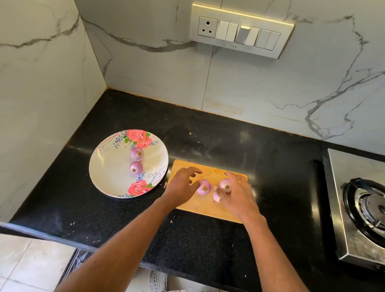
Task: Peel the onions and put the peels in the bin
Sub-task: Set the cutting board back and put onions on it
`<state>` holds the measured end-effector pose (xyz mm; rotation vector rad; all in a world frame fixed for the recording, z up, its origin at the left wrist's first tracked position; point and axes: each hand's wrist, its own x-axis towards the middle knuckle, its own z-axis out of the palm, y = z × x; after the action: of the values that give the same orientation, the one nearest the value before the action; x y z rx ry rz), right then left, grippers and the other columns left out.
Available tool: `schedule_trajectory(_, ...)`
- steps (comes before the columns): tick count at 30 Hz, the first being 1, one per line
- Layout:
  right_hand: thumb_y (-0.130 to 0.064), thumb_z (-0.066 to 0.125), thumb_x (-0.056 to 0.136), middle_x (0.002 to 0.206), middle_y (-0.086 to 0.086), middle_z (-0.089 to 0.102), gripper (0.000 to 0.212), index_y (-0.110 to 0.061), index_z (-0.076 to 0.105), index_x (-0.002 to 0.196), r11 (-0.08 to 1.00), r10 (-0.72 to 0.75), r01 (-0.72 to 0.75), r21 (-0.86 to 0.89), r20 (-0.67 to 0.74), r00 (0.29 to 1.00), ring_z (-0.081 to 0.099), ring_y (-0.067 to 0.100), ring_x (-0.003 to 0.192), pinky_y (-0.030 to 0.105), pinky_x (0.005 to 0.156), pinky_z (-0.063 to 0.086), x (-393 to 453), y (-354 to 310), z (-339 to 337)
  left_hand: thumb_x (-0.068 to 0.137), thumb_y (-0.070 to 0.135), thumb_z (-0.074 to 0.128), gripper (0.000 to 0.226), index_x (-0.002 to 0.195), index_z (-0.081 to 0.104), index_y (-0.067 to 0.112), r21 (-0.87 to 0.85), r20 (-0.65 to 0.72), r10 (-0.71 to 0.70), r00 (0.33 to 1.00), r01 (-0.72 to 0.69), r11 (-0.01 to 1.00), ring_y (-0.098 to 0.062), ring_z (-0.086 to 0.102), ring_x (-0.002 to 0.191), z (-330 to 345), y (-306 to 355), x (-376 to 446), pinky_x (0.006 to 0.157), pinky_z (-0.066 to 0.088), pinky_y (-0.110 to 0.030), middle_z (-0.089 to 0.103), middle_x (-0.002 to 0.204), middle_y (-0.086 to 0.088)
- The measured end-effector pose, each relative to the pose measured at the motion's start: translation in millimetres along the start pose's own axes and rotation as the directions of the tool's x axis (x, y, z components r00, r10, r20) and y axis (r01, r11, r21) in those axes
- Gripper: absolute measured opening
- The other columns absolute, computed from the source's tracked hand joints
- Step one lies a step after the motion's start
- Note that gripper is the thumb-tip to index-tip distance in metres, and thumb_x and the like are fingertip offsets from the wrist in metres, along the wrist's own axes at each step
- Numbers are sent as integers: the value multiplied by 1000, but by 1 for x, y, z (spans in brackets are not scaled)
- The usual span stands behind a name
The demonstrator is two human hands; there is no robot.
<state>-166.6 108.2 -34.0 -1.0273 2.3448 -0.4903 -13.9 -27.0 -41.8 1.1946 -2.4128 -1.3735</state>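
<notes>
Over the cutting board [205, 210], your left hand [181, 185] spreads loose beside one onion [204, 187]; your right hand [238, 197] half-hides another onion [225, 185], grip unclear.

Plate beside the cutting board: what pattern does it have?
White plate with pink roses and small blue sprigs; head view.

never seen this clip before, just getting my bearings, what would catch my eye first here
Both hands reach over a wooden cutting board in the middle of the black counter: the left hand and the right hand spread around small pink onions lying on it. Left of the board, a floral plate holds two more onions. A steel gas stove sits at the far right.
</notes>
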Motion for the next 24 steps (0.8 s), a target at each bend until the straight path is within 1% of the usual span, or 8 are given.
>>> schedule_trajectory(4,-52,61,95,145,7,46,59,-30,42,146,994,-76,68,-84,-101,992,44,30,134,45,108,40,-2,-2,-6,99,25,64,34,133,58,24,9,-36,24,999,-24,1000,-12,58,102,1,4,-5,88,45,-23,58,131,-5)
schedule_trajectory(8,-40,64,97,149,6,43,56,-27,43,148,983,-179,174,-64,-98,979,43,26,138,41,112,40,10,-40,-6,97,23,66,33,130,59,22,10,-261,-33,965,37,999,-18,55,119,-31,-7,-14,98,41,-23,53,135,-4)
schedule_trajectory(10,-34,65,98,150,3,41,55,-28,43,148,966,-257,256,-23,-70,964,43,23,139,40,111,41,23,-72,-3,94,22,70,35,128,60,23,19,-384,-79,920,93,995,-22,55,122,-55,-20,-18,105,42,-28,51,139,-5)
schedule_trajectory(12,-31,65,98,148,0,41,53,-29,44,147,947,-322,321,-12,-19,947,45,22,137,41,109,43,35,-109,4,93,22,72,39,129,58,24,-8,-440,-157,884,171,985,-25,56,121,-76,-34,-22,107,41,-31,46,142,-6)
schedule_trajectory(15,-24,65,98,147,1,38,55,-31,42,148,912,-400,407,-41,127,908,49,24,133,43,106,45,56,-164,29,93,24,71,45,134,54,23,-20,-410,-236,881,249,968,-29,58,118,-100,-59,-24,102,41,-29,38,148,-8)
schedule_trajectory(16,-22,65,97,148,2,38,57,-33,41,148,903,-413,426,-57,160,897,49,25,134,44,106,46,62,-174,34,92,24,72,48,136,52,22,0,-375,-234,897,252,968,-30,60,117,-102,-62,-23,102,42,-30,36,149,-9)
schedule_trajectory(19,-15,68,93,151,4,37,63,-32,43,148,882,-424,458,-109,240,874,47,29,135,46,104,48,74,-198,52,91,26,74,55,140,49,23,41,-277,-251,927,273,961,-32,59,118,-105,-69,-23,106,42,-34,32,152,-9)
schedule_trajectory(24,-16,71,93,156,4,37,62,-36,47,147,842,-441,511,-174,324,837,48,31,135,45,104,50,91,-226,89,94,26,71,52,141,48,27,12,-262,-280,924,294,956,-30,57,125,-113,-92,-20,111,42,-38,38,152,-8)
